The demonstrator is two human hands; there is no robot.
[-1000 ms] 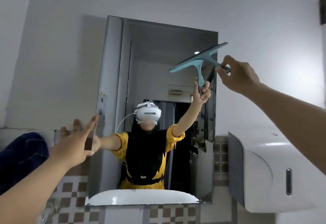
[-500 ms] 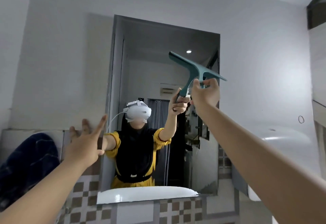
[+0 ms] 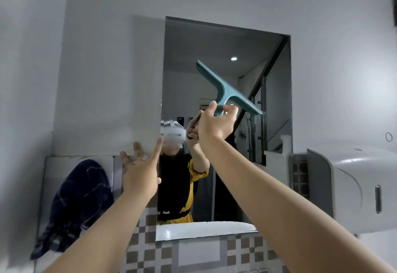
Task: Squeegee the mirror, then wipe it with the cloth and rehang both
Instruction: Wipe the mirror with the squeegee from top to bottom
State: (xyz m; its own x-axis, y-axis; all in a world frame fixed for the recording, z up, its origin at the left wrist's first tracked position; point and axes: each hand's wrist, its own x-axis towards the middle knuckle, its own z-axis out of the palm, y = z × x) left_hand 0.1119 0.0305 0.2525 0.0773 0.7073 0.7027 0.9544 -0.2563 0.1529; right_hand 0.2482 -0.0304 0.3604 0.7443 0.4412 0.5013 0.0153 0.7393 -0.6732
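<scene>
A rectangular mirror (image 3: 214, 42) hangs on the grey wall ahead. My right hand (image 3: 214, 126) grips the handle of a teal squeegee (image 3: 225, 89) in front of the mirror's middle, its blade tilted down to the right. Whether the blade touches the glass cannot be told. My left hand (image 3: 141, 174) is raised with fingers spread, at the mirror's lower left edge. A dark blue cloth (image 3: 75, 206) hangs on the wall at the lower left, apart from both hands.
A white dispenser box (image 3: 348, 186) juts from the wall right of the mirror. Brown and white checked tiles (image 3: 242, 251) run below the mirror. A small ring hook (image 3: 388, 137) sits on the wall at the far right.
My right hand has carried the squeegee from the mirror's upper right corner leftward and down to its middle, and the blade has swung round. My left hand stays by the left edge.
</scene>
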